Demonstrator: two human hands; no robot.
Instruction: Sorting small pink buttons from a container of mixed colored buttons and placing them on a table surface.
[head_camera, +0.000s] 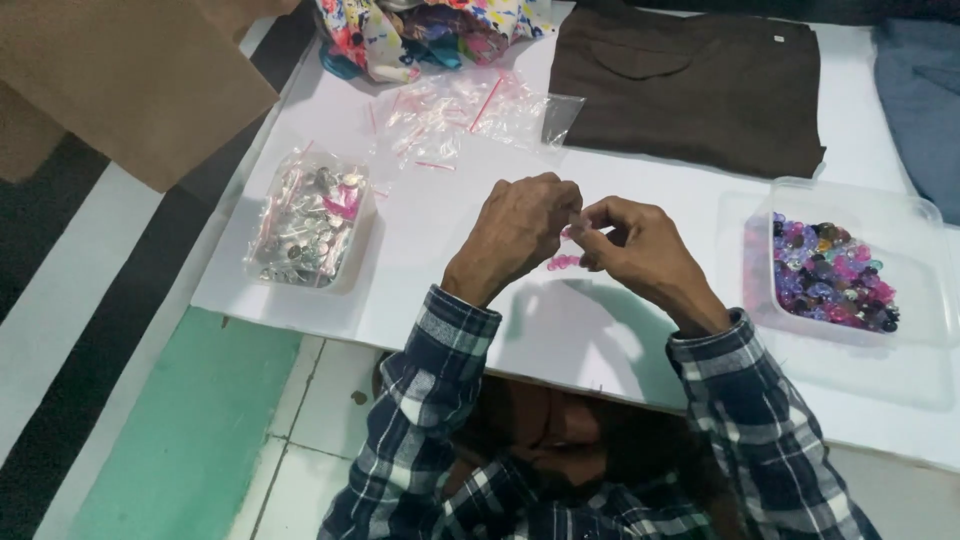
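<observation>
- Pink beads (562, 262): tiny, light, hard, likely slippery; pinch by the sides with fingertips. Held just above the white table (420, 260), between both hands at centre.
- Left hand (515, 235): fingers curled, pinching at the small pink piece; wrist bent inward.
- Right hand (640, 250): fingers pinched on the same piece, touching the left's.
- Tub of purple-pink beads (835, 275) to the right; tub of bagged silver bits (308, 222) to the left.

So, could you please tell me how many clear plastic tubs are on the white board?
2. One tub sits to the left of the hands, holding silvery pieces in small bags. The other tub is on the right, filled with purple and pink beads. None seems hidden.
</observation>
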